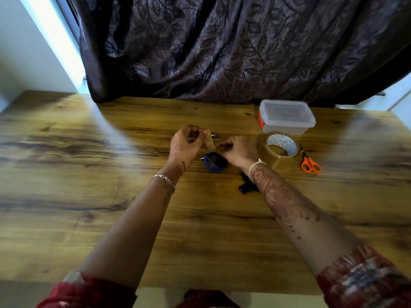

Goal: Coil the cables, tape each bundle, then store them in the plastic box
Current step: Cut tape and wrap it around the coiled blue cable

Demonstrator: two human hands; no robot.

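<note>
A coiled blue cable [214, 162] lies on the wooden table [111, 185] just below my hands. My left hand [185, 145] pinches the top of a short strip of brownish clear tape [209, 141]. My right hand [236, 150] pinches the strip's other end, so the tape stretches between both hands above the coil. A black cable [245, 185] lies by my right wrist, partly hidden by the forearm. The clear plastic box [287, 116] stands lidded at the back right. A tape roll [279, 147] sits upright in front of it.
Orange-handled scissors [309, 162] lie right of the tape roll. A small metal plug [215, 135] shows behind the tape strip. A dark patterned curtain [222, 47] hangs along the table's far edge. Bare wood stretches to the left and toward me.
</note>
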